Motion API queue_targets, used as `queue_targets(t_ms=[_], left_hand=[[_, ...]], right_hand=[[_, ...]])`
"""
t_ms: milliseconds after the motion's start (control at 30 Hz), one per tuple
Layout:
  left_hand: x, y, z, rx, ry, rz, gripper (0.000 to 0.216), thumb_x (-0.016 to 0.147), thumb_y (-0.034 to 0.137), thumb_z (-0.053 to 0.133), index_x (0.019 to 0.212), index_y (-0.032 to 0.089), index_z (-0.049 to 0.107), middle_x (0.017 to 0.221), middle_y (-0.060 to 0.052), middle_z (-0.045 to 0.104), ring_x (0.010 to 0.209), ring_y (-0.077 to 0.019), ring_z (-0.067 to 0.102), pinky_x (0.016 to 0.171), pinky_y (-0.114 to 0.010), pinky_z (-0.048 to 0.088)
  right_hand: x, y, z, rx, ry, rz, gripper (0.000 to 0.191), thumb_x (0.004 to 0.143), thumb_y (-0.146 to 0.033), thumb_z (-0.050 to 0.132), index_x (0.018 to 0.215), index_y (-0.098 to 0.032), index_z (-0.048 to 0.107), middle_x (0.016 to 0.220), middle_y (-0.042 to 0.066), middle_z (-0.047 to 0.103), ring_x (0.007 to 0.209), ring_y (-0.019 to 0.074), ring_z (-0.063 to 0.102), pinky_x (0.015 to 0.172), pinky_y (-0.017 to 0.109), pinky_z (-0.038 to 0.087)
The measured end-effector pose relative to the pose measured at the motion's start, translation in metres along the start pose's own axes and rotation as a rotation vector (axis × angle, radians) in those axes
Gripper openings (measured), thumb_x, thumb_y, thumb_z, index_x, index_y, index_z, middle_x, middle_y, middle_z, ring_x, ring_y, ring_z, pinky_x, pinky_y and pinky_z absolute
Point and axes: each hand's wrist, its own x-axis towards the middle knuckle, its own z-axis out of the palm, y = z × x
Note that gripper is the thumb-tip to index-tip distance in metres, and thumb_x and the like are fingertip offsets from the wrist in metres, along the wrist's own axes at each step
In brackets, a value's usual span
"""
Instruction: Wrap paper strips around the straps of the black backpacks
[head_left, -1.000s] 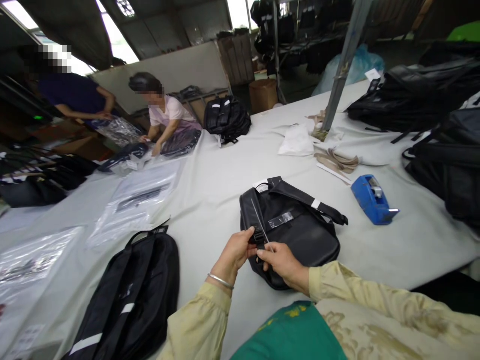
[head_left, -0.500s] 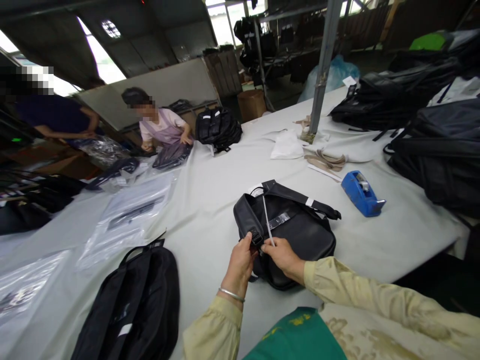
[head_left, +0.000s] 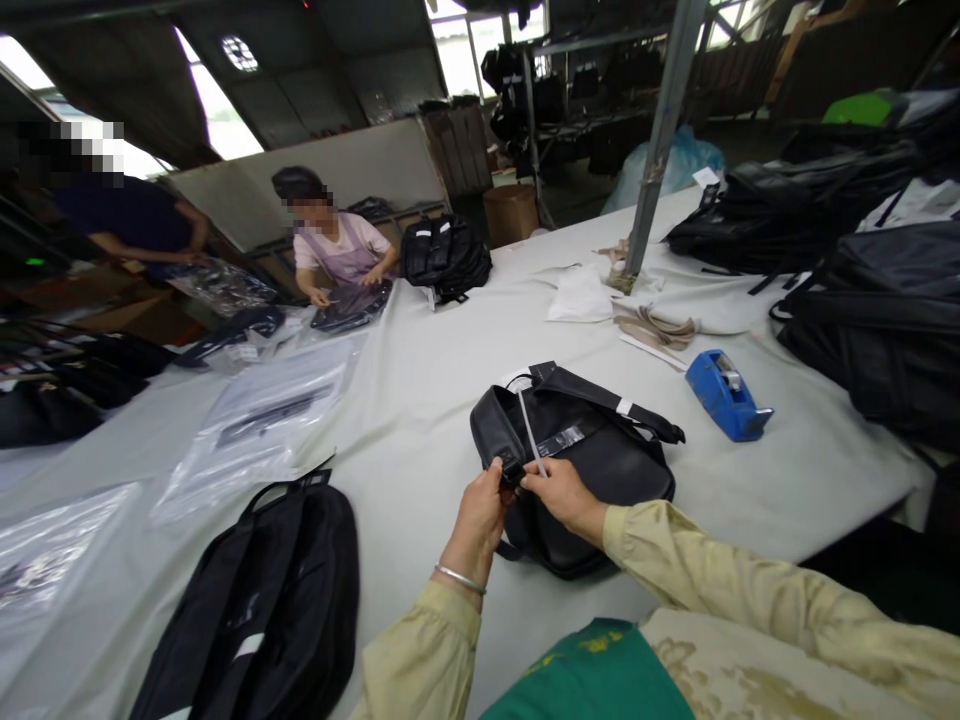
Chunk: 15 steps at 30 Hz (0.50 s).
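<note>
A black backpack (head_left: 622, 485) lies on the pale table in front of me with its straps facing up. My left hand (head_left: 478, 512) is closed around the lower end of a shoulder strap (head_left: 495, 428), thumb on top beside the dark buckle (head_left: 513, 470). Close to it, my right hand (head_left: 564, 494) pinches the strap end at the buckle's right side; its fingertips are partly hidden. A thin white strip (head_left: 529, 422) runs down the backpack to my right fingers, and I cannot tell whether they hold it. The other shoulder strap (head_left: 600, 398) carries a white band.
Another black backpack (head_left: 262, 590) lies at the left, near clear plastic bags (head_left: 262, 410). On the right stand a blue tape dispenser (head_left: 726, 395) and piled black bags (head_left: 877, 310). A metal post (head_left: 660, 150) rises behind beige straps (head_left: 656, 325). Two people work at the far left.
The view has shifted slightly, moving the background to the right. Both hands stay at the strap buckle, with small finger movements. The co-worker's hand at the far table has moved.
</note>
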Motion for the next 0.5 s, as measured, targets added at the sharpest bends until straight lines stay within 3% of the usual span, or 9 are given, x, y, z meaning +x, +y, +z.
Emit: queue_targets(t_ms=[133, 200, 367, 500], left_hand=[[0.000, 0.009, -0.001, -0.026, -0.024, -0.021, 0.032, 0.076, 0.043, 0.072, 0.087, 0.013, 0.065, 0.079, -0.008, 0.072, 0.068, -0.0180, 0.066, 0.063, -0.030, 0.048], [0.000, 0.011, -0.001, -0.051, -0.042, -0.033, 0.031, 0.079, 0.041, 0.069, 0.092, 0.012, 0.066, 0.085, -0.011, 0.073, 0.072, -0.0201, 0.068, 0.063, -0.030, 0.049], [-0.002, 0.011, 0.003, -0.079, -0.027, -0.018, 0.030, 0.079, 0.040, 0.069, 0.088, 0.012, 0.066, 0.074, -0.008, 0.071, 0.059, -0.0154, 0.064, 0.055, -0.026, 0.045], [-0.003, 0.017, 0.004, -0.105, -0.007, -0.003, 0.027, 0.081, 0.037, 0.067, 0.090, 0.011, 0.066, 0.078, -0.010, 0.072, 0.065, -0.0185, 0.067, 0.057, -0.028, 0.048]], right_hand=[[-0.009, 0.003, -0.002, 0.047, -0.141, 0.037, 0.020, 0.071, -0.032, 0.069, 0.079, -0.014, 0.071, 0.073, 0.003, 0.067, 0.072, 0.0171, 0.057, 0.072, 0.031, 0.044], [-0.012, 0.005, -0.002, 0.043, -0.145, 0.055, 0.020, 0.070, -0.032, 0.070, 0.078, -0.014, 0.071, 0.071, 0.003, 0.066, 0.071, 0.0168, 0.057, 0.071, 0.031, 0.044], [0.005, -0.008, 0.001, -0.040, -0.050, -0.052, 0.014, 0.071, -0.028, 0.066, 0.073, -0.015, 0.069, 0.068, 0.000, 0.063, 0.068, 0.0149, 0.054, 0.070, 0.029, 0.043], [-0.002, -0.003, -0.002, -0.014, -0.172, -0.021, 0.020, 0.071, -0.029, 0.067, 0.082, -0.014, 0.072, 0.075, 0.002, 0.067, 0.073, 0.0156, 0.056, 0.072, 0.029, 0.044]])
